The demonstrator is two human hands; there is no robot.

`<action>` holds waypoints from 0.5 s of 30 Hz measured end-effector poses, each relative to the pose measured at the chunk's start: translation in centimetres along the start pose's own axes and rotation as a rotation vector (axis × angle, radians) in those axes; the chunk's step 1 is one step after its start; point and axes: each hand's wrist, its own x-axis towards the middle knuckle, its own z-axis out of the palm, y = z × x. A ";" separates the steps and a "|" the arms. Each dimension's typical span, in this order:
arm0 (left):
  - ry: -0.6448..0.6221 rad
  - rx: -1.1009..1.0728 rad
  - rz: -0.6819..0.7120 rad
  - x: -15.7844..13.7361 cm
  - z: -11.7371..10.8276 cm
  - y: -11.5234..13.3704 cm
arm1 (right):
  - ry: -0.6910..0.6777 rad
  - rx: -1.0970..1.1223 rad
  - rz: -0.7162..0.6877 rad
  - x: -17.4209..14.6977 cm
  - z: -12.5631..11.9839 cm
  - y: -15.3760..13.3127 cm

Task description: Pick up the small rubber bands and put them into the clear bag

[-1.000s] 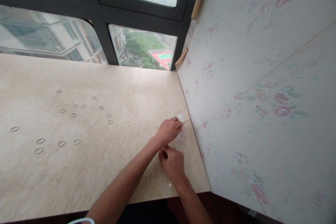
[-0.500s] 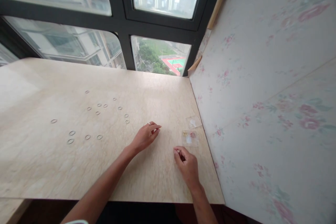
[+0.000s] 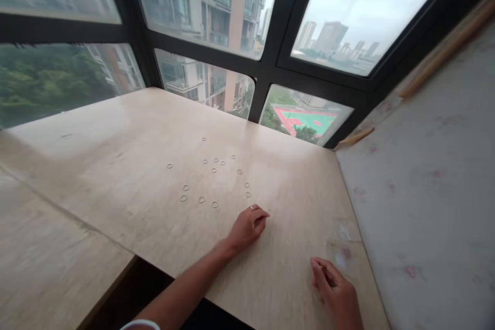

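Observation:
My left hand (image 3: 247, 227) rests on the pale marbled tabletop (image 3: 127, 165) with its fingers drawn together and a ring on one finger; nothing shows in it. Just beyond it lie several small metal rings (image 3: 214, 185), scattered loosely; the nearest is a short way from the fingertips. My right hand (image 3: 335, 293) sits near the table's front right corner with its fingers curled in, and the blur hides whether it holds anything. Two small clear plastic bags (image 3: 342, 247) lie flat just past my right hand, next to the wall.
A floral-papered wall (image 3: 425, 191) closes off the table's right side. Dark-framed windows (image 3: 266, 69) run along the far edge. A second, lower board (image 3: 46, 263) adjoins the table at the left front.
My left hand has left the clear bags and moved left toward the rings. My right hand has drawn back toward the front edge. The view has swung left and upward.

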 end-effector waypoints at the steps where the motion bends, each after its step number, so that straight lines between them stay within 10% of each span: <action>1: 0.004 -0.006 -0.004 0.0 0.0 -0.1 | -0.021 0.040 -0.004 0.5 0.3 -1.0; 10: 0.000 -0.001 -0.040 0.3 0.3 -0.4 | -0.265 0.170 -0.338 8.1 8.7 -16.9; 15: 0.006 -0.034 -0.057 0.2 0.4 -0.5 | -0.344 -0.209 -0.675 14.9 16.6 -24.5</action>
